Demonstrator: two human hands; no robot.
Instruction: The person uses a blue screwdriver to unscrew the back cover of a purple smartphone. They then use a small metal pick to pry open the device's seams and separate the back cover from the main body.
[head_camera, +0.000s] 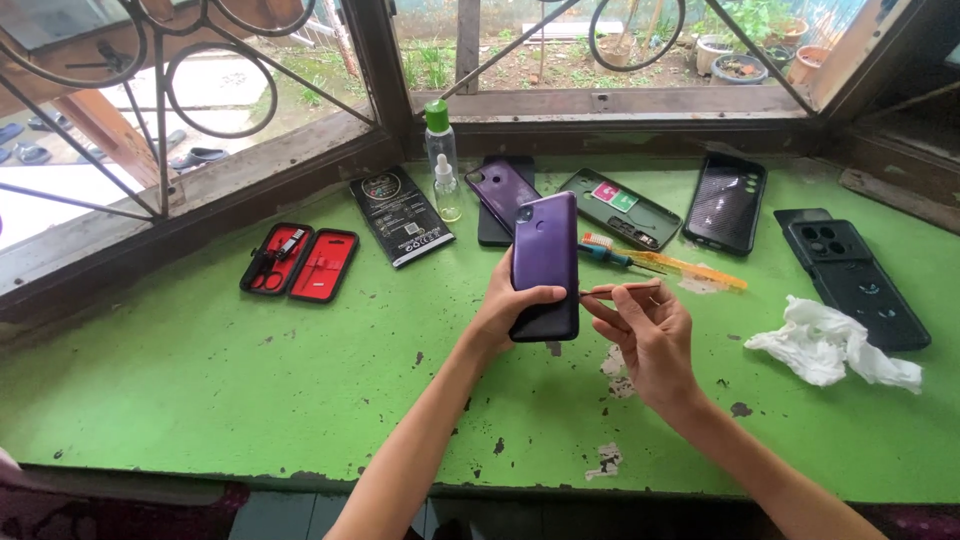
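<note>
The left hand (505, 310) holds a purple phone (545, 265) upright above the green surface (250, 390), back facing the camera, its fingers clamped around the lower left edge. The right hand (650, 335) pinches a thin brown stick (620, 290) between closed fingers, the tip touching the phone's right edge. Behind lie a second purple phone (498, 190), a dropper bottle (446, 188), an open red tool case (299, 263), a toothbrush (665, 262) and a crumpled tissue (830, 345).
</note>
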